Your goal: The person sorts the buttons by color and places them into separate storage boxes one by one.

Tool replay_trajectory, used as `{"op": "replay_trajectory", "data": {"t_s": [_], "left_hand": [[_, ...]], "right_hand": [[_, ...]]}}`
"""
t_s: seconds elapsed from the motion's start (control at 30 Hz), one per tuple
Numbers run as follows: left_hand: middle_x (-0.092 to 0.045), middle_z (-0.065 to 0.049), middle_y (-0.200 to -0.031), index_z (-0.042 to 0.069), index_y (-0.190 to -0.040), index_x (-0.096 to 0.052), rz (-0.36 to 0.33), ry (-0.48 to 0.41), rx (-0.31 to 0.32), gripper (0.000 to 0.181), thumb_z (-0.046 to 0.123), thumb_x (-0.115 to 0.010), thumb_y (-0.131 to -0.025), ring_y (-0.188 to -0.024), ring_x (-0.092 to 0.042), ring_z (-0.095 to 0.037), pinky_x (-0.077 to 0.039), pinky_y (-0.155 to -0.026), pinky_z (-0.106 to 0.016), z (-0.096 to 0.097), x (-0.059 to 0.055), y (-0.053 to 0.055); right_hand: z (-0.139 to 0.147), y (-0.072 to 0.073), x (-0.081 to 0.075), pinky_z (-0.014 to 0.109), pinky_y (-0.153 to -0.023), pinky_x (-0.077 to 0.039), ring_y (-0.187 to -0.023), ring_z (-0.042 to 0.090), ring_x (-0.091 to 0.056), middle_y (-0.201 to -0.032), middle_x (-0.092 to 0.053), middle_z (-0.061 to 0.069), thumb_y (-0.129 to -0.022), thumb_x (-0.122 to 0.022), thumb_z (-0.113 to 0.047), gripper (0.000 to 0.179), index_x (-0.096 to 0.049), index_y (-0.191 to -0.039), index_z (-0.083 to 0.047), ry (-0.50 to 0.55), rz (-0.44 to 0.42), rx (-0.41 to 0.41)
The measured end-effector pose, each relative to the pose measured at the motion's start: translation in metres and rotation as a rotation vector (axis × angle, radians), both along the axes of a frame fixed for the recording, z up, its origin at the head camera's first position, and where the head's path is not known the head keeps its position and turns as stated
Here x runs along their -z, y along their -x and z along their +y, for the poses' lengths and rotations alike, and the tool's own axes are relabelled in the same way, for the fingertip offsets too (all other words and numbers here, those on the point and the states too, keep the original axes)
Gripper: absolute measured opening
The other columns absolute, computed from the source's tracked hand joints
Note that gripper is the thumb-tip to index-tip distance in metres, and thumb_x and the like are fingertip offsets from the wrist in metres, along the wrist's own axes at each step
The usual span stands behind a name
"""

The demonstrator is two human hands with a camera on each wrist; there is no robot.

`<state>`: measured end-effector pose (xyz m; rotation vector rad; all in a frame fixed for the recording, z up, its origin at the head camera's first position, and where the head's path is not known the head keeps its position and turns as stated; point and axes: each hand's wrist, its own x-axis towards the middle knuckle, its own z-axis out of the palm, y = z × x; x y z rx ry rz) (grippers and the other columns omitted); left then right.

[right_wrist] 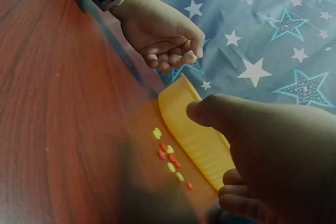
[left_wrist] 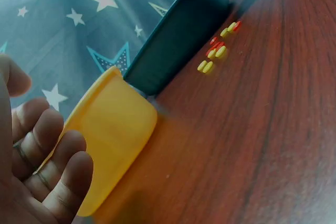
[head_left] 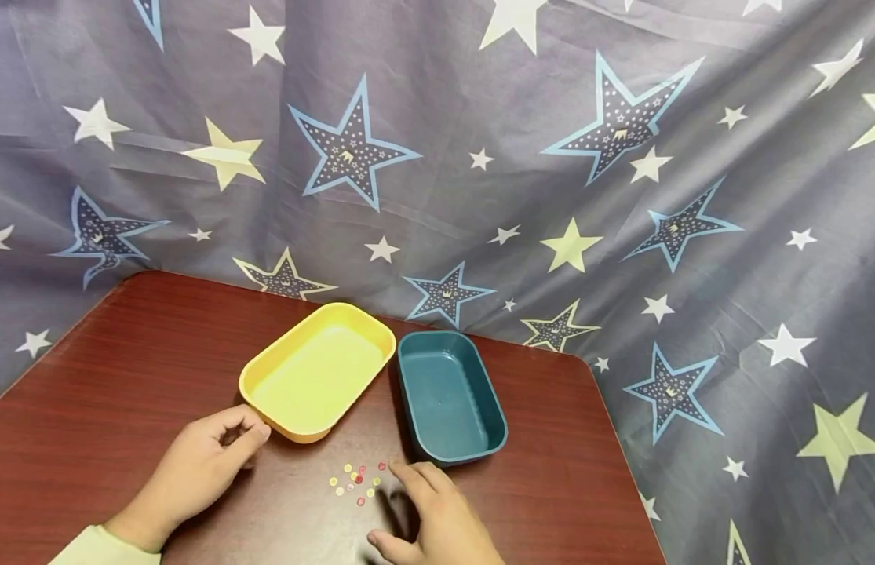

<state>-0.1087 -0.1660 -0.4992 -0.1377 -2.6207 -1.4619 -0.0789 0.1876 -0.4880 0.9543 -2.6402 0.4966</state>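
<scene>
Several small round red and yellow pieces, like buttons [head_left: 359,479], lie loosely grouped on the table in front of two plastic bins. My right hand [head_left: 444,514] hovers just right of them, fingers extended and thumb spread apart, with nothing in its grasp. Its fingertips come close to the red button at the group's right edge. Beside the near left corner of the yellow bin [head_left: 317,377] is my left hand [head_left: 204,463], its fingers loosely curled. The left wrist view shows no object in that left hand [left_wrist: 52,166].
A dark teal bin [head_left: 447,400] stands right of the yellow one, a narrow gap between them. Both sit toward the back of the reddish-brown wooden table [head_left: 176,353]. A grey curtain [head_left: 437,212] with stars hangs behind the table and along its right side.
</scene>
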Motion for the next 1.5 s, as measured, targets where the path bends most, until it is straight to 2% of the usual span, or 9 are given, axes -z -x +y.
{"op": "replay_trajectory", "data": {"t_s": [0.13, 0.27, 0.47, 0.63, 0.83, 0.93, 1.17, 1.5], "left_hand": [[-0.066, -0.001, -0.074, 0.013, -0.088, -0.066, -0.109, -0.122, 0.031, 0.032, 0.039, -0.063, -0.106, -0.068, -0.068, -0.014, -0.059, -0.062, -0.027, 0.001, 0.007, 0.003], [-0.067, -0.008, -0.082, 0.005, -0.095, -0.069, -0.197, -0.261, 0.053, 0.033, 0.034, -0.063, -0.107, -0.073, -0.073, -0.018, -0.066, -0.065, -0.034, 0.003, 0.012, 0.006], [-0.068, -0.010, -0.084, -0.003, -0.104, -0.069, -0.286, -0.422, 0.004, 0.039, 0.033, -0.058, -0.110, -0.071, -0.072, -0.020, -0.066, -0.064, -0.038, 0.008, 0.015, 0.010], [-0.069, -0.009, -0.086, -0.006, -0.106, -0.069, -0.325, -0.507, -0.030, 0.043, 0.035, -0.058, -0.110, -0.075, -0.072, -0.018, -0.068, -0.069, -0.036, 0.016, 0.018, 0.014], [-0.071, -0.007, -0.084, -0.007, -0.107, -0.070, -0.356, -0.530, -0.089, 0.048, 0.040, -0.061, -0.108, -0.073, -0.073, -0.016, -0.068, -0.070, -0.035, 0.020, 0.019, 0.017], [-0.071, -0.007, -0.084, -0.007, -0.107, -0.070, -0.374, -0.534, -0.102, 0.051, 0.043, -0.062, -0.106, -0.073, -0.074, -0.017, -0.068, -0.070, -0.035, 0.021, 0.019, 0.018], [-0.071, -0.006, -0.083, -0.007, -0.108, -0.070, -0.388, -0.536, -0.101, 0.053, 0.046, -0.063, -0.106, -0.071, -0.073, -0.016, -0.068, -0.068, -0.033, 0.021, 0.020, 0.020], [-0.071, -0.005, -0.082, -0.009, -0.108, -0.068, -0.370, -0.567, -0.077, 0.052, 0.042, -0.062, -0.107, -0.070, -0.071, -0.013, -0.067, -0.067, -0.032, 0.019, 0.020, 0.020]], "right_hand": [[-0.004, 0.004, 0.007, 0.018, -0.095, -0.057, -0.105, 0.003, -0.065, -0.116, -0.068, -0.009, -0.086, -0.083, -0.054, 0.056, -0.068, -0.126, -0.017, 0.042, 0.007, -0.043], [-0.009, 0.006, 0.014, 0.016, -0.089, -0.056, -0.098, 0.002, -0.064, -0.110, -0.068, -0.008, -0.088, -0.082, -0.048, 0.047, -0.070, -0.120, -0.016, 0.047, 0.007, -0.024], [-0.017, 0.009, 0.026, 0.013, -0.083, -0.053, -0.090, 0.001, -0.061, -0.100, -0.068, -0.007, -0.085, -0.085, -0.039, 0.035, -0.074, -0.111, -0.017, 0.081, 0.024, 0.006], [-0.023, 0.011, 0.036, 0.009, -0.079, -0.048, -0.084, 0.000, -0.056, -0.093, -0.063, -0.009, -0.083, -0.087, -0.037, 0.032, -0.074, -0.104, -0.018, 0.114, 0.033, 0.041], [-0.031, 0.013, 0.045, 0.011, -0.079, -0.048, -0.084, -0.001, -0.054, -0.094, -0.061, -0.011, -0.084, -0.086, -0.038, 0.030, -0.075, -0.103, -0.019, 0.130, 0.006, 0.090], [-0.032, 0.014, 0.047, 0.010, -0.077, -0.048, -0.082, -0.001, -0.054, -0.093, -0.061, -0.011, -0.084, -0.087, -0.033, 0.026, -0.074, -0.102, -0.019, 0.161, -0.012, 0.109], [-0.035, 0.019, 0.050, 0.005, -0.069, -0.043, -0.075, -0.002, -0.053, -0.084, -0.061, -0.010, -0.088, -0.080, -0.019, 0.016, -0.075, -0.103, -0.018, 0.212, -0.015, 0.152], [-0.037, 0.021, 0.051, 0.007, -0.070, -0.048, -0.077, -0.005, -0.056, -0.087, -0.065, -0.012, -0.088, -0.081, -0.014, 0.010, -0.077, -0.093, -0.021, 0.218, -0.011, 0.189]]}}
